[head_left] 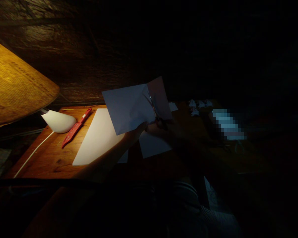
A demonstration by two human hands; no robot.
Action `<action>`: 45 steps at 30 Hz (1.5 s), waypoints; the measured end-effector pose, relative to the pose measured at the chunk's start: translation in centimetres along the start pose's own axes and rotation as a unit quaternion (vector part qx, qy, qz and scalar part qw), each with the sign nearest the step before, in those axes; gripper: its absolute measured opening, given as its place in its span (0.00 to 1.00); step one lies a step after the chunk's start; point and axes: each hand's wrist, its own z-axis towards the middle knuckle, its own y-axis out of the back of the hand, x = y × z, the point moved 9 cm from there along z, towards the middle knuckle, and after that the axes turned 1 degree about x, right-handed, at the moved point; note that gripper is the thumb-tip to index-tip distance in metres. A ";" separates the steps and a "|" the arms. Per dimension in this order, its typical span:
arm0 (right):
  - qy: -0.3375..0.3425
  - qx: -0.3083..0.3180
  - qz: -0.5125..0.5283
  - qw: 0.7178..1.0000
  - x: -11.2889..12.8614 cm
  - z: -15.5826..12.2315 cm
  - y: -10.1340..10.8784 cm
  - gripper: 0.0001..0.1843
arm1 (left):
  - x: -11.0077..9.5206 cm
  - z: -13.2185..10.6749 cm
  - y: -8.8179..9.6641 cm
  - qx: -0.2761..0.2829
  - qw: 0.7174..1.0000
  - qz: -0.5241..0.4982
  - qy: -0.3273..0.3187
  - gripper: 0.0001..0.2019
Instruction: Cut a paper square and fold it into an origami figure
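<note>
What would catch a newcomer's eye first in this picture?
Probably the glowing yellow lampshade at far left, the brightest thing in a dark scene. Next, the red knife on the wooden table, beside the white lamp base. Then the pale paper sheet held up near the middle, with scissors in the right hand.

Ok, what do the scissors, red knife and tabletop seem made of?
Scissors: blades likely polished metal, going by their bright glint; the rest is too dark to tell. Red knife: plastic or coated metal, red from end to end. Tabletop: probably varnished wood, showing grain and knots.
</note>
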 end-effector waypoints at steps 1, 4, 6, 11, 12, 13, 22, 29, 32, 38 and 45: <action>0.001 -0.003 -0.004 1.000 -0.1 0.1 0.1 0.22 | 0.0 0.0 0.0 0.000 1.000 0.005 0.002 0.19; 0.004 -0.010 -0.014 1.000 -0.2 0.2 0.3 0.23 | 0.0 0.0 0.1 -0.002 1.000 0.013 0.000 0.19; 0.006 -0.019 -0.022 1.000 -0.3 0.2 0.5 0.23 | 0.0 0.0 0.2 -0.005 1.000 0.013 -0.002 0.20; -0.002 -0.041 -0.036 0.999 -0.2 0.0 0.8 0.26 | 0.1 -0.1 0.2 -0.006 1.000 0.018 0.000 0.20; -0.003 -0.041 -0.031 0.999 -0.2 -0.1 0.8 0.26 | 0.0 -0.1 0.2 -0.007 1.000 0.015 -0.002 0.20; -0.004 -0.037 -0.027 0.999 -0.1 -0.1 0.7 0.26 | -0.1 -0.1 0.2 -0.008 1.000 0.013 -0.004 0.19; -0.008 -0.043 -0.050 0.998 0.1 -0.1 0.9 0.23 | -0.4 -0.1 0.1 -0.008 1.000 0.010 0.013 0.18; 0.016 -0.018 -0.041 0.999 -0.4 0.4 0.5 0.20 | -0.4 -0.1 0.2 -0.003 0.999 0.048 0.019 0.19; 0.018 -0.024 -0.048 0.998 -0.6 0.4 0.7 0.20 | -0.2 -0.2 0.2 0.000 0.999 0.049 0.021 0.19; 0.019 -0.027 -0.057 0.998 -0.6 0.4 1.2 0.24 | 0.0 -0.3 0.4 -0.021 0.999 0.048 0.016 0.21; 0.016 -0.032 -0.047 0.998 0.3 0.0 0.7 0.23 | 0.1 -0.2 0.3 -0.015 0.999 0.041 0.025 0.20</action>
